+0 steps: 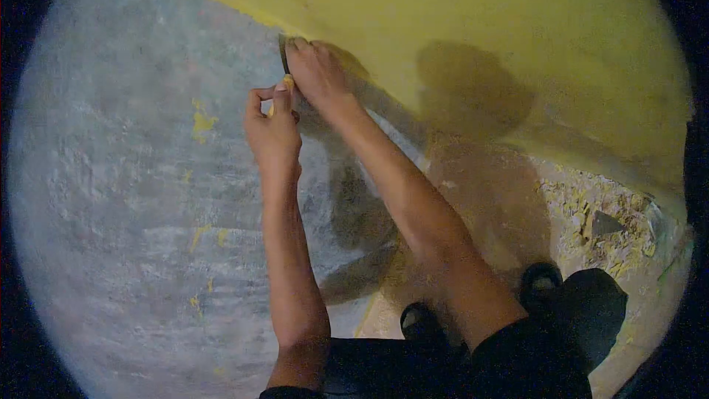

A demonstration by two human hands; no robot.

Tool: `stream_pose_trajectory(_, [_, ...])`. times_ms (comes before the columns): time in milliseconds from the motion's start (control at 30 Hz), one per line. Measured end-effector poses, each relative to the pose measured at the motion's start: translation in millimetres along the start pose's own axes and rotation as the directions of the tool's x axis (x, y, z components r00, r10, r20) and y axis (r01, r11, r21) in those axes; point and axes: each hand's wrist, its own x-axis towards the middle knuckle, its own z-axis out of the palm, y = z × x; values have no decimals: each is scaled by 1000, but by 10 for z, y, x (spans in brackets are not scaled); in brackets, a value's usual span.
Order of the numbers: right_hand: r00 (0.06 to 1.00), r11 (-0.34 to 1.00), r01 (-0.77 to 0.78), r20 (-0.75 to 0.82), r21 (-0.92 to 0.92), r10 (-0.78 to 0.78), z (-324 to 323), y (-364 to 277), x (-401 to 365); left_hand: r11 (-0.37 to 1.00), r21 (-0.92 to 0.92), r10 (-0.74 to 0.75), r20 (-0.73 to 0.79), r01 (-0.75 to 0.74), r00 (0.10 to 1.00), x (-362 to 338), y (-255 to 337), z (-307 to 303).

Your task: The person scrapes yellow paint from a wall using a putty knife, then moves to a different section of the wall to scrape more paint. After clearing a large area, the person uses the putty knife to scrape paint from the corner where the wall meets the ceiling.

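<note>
A scraper with a thin dark blade (283, 53) meets the wall at the ragged edge of the yellow paint (443, 0). My left hand (275, 133) is closed around its yellowish handle, just below the blade. My right hand (319, 72) lies against the blade's right side, fingers curled at its upper part; the fingertips are partly hidden. Left of the paint edge, the wall is bare grey plaster (133, 177), with a few yellow paint patches (203, 121) on it.
On the floor at right lies a heap of yellow and whitish paint flakes (576, 207), with a grey triangular piece (609, 223) on it. My sandalled feet (421, 321) are below. Shadows of my head and arms fall across the wall and floor.
</note>
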Motion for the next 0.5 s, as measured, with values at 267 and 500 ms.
stream_pose_trajectory(267, [999, 996, -29, -13, 85, 31, 21, -3, -52, 1000, 20, -17, 2, 17, 1000, -19, -8, -36])
stream_pose_trajectory(500, [999, 990, -39, -23, 133, 43, -28, -118, -207, 995, 78, 69, -15, -68, 997, -131, -102, -63])
